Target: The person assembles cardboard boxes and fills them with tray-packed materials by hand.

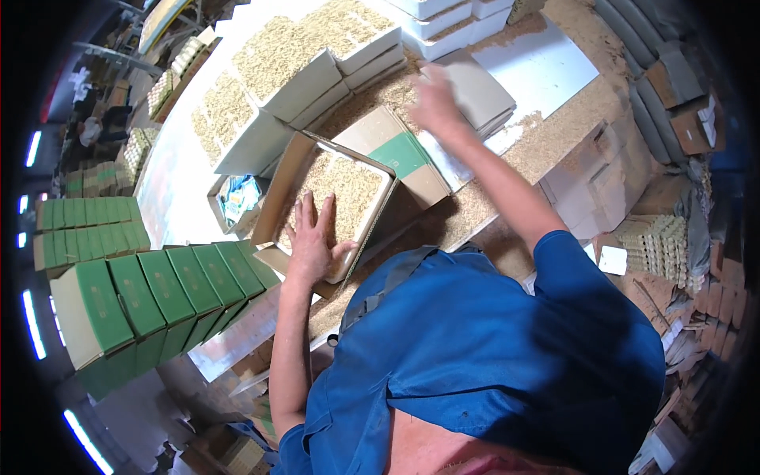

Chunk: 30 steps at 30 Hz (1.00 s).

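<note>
My left hand point(311, 247) lies with its fingers spread on pale, flaky sawdust-like filling point(340, 190). The filling sits in a white tray point(378, 207) inside an open brown cardboard box point(275, 176), which stands tilted before me. My right arm reaches forward, and my right hand point(435, 100) is smeared by motion beside a stack of grey cardboard sheets point(479, 85). Whether those fingers hold anything is hidden by the blur. Between the box and that stack lies a green and brown folded carton point(404, 155).
White containers full of filling point(273, 63) stand at the back. Several green cartons point(162, 289) line up on the left. A small box of blue-white packets point(237, 198) is near the open box. Loose filling point(574, 150) covers the right side. Egg trays point(653, 241) are stacked farther right.
</note>
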Each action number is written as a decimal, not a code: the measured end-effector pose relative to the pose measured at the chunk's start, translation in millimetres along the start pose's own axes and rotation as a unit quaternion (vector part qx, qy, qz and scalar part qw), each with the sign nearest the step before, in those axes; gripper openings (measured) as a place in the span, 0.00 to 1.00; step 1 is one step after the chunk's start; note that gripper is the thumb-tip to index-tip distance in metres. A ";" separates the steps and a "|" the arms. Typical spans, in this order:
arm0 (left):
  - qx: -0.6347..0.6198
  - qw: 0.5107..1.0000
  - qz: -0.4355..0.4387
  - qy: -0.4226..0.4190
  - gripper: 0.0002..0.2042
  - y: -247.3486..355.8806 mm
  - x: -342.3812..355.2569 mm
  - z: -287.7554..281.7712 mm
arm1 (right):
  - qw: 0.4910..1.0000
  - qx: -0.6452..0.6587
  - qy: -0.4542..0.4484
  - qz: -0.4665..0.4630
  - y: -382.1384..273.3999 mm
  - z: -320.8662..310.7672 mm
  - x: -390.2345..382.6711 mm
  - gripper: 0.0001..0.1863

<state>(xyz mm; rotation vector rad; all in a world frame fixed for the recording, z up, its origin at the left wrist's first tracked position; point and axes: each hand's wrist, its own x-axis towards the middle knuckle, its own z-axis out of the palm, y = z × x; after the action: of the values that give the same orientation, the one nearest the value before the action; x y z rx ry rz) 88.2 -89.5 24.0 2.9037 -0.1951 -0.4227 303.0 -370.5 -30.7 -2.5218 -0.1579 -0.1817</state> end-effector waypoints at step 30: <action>-0.046 0.998 -0.044 -0.009 0.42 -2.5 5.0 10.8 | 0.962 -0.126 0.203 -0.134 107.2 -50.7 11.6 0.03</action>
<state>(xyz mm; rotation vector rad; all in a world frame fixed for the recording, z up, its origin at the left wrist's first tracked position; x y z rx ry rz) 90.1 -89.8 12.0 2.8264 -0.0501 -0.4604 326.1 -486.1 -47.8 -2.6391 -0.3262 -0.8696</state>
